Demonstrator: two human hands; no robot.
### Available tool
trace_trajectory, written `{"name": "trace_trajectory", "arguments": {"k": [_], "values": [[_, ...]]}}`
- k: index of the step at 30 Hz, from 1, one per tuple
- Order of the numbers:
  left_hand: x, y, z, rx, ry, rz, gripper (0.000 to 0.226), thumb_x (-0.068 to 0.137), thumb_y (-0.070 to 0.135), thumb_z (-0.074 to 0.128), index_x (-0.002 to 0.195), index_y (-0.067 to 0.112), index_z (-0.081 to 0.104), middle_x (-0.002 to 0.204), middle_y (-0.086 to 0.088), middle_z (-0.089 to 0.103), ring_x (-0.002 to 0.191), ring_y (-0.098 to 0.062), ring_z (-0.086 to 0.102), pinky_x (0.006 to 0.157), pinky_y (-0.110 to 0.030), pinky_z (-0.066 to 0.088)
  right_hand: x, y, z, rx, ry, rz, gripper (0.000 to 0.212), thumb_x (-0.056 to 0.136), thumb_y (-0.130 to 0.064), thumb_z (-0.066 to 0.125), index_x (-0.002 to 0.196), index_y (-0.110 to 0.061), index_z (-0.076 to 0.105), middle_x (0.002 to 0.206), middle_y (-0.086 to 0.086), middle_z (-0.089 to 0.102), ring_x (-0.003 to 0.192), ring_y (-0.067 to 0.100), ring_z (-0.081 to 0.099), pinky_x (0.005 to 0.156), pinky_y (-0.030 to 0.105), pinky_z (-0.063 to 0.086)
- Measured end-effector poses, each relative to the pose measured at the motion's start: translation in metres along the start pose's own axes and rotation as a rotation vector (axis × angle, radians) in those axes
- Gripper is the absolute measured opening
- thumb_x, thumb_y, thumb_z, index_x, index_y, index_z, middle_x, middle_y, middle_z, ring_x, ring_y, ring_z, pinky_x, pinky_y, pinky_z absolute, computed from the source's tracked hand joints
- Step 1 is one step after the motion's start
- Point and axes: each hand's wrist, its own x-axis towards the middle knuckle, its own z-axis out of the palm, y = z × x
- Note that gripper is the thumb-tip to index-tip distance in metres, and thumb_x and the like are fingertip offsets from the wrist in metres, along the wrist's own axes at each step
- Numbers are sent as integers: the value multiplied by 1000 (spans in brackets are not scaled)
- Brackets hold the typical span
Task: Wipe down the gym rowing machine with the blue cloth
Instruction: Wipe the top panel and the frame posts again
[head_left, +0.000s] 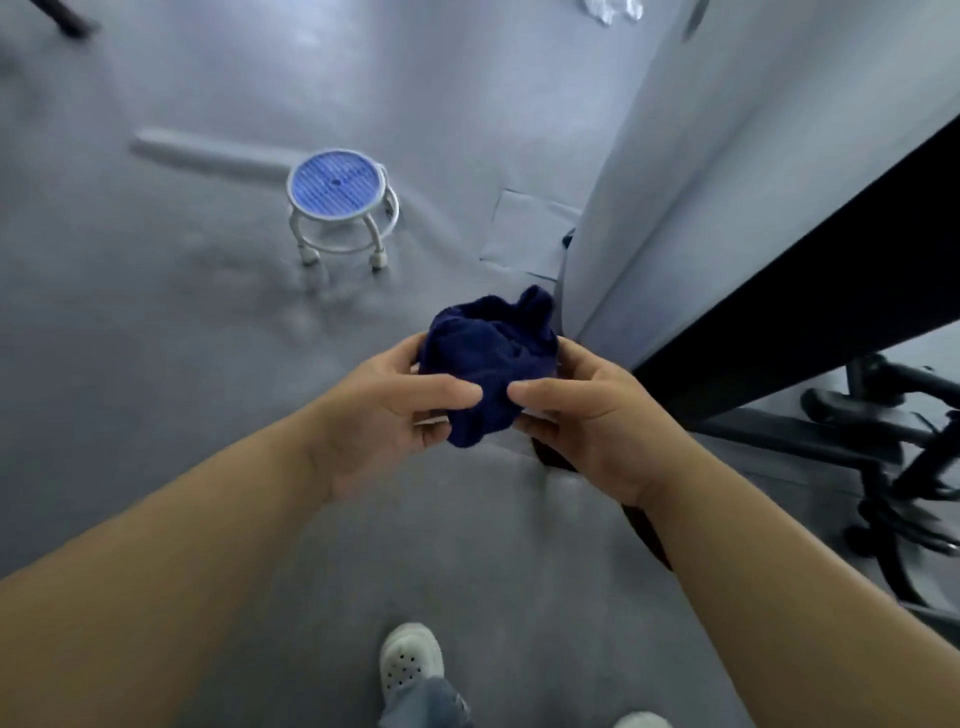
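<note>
Head view has your left hand (384, 410) and right hand (587, 421) both pinching the bunched dark-blue terry cloth (488, 364) above the grey floor (208, 322).

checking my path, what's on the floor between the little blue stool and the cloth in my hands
Nothing: in the head view only bare grey floor lies between the blue-topped stool and the blue cloth.

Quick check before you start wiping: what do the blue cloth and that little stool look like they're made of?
Blue cloth: looks like soft terry or microfibre, matte and fuzzy, bunching into thick folds between the left hand and right hand. Stool: white tubular frame, probably painted metal or plastic, on small casters; the blue seat is ribbed and shiny, likely moulded plastic. Blur leaves both open.
</note>
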Motion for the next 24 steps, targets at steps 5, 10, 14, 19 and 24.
{"name": "trace_trajectory", "arguments": {"k": [5,10,14,19,24], "values": [[-33,107,16,88,136,103,31,86,27,69,116,20,64,100,-1,74,82,-11,69,70,-23,53,-13,-97,61,-46,98,-115,50,75,-26,71,123,-14,62,111,5,74,99,23,71,75,29,55],[-44,194,33,-63,146,88,37,90,51,55,115,26,66,109,-3,74,100,-23,70,73,-35,58,-15,-182,106,-100,183,-231,27,94,-35,61,113,-17,66,99,2,76,79,16,71,64,24,55],[-32,243,35,-68,-18,122,61,77,40,74,133,25,56,124,-5,68,114,-25,65,75,-38,59,-5,-229,106,-99,188,-247,36,91,-31,68,122,-16,58,104,4,75,84,18,71,66,25,53],[21,294,35,86,63,155,39,84,7,66,123,14,62,110,-10,71,100,-27,66,68,-35,55,38,-274,80,-130,246,-247,25,91,-20,67,116,-17,66,99,4,75,86,18,70,78,33,52],[94,359,29,170,162,221,21,98,15,55,115,24,64,91,4,72,78,-17,67,56,-26,51,108,-331,56,-90,405,-294,14,98,-33,58,103,-23,66,82,-7,74,68,10,66,64,23,51]]}}
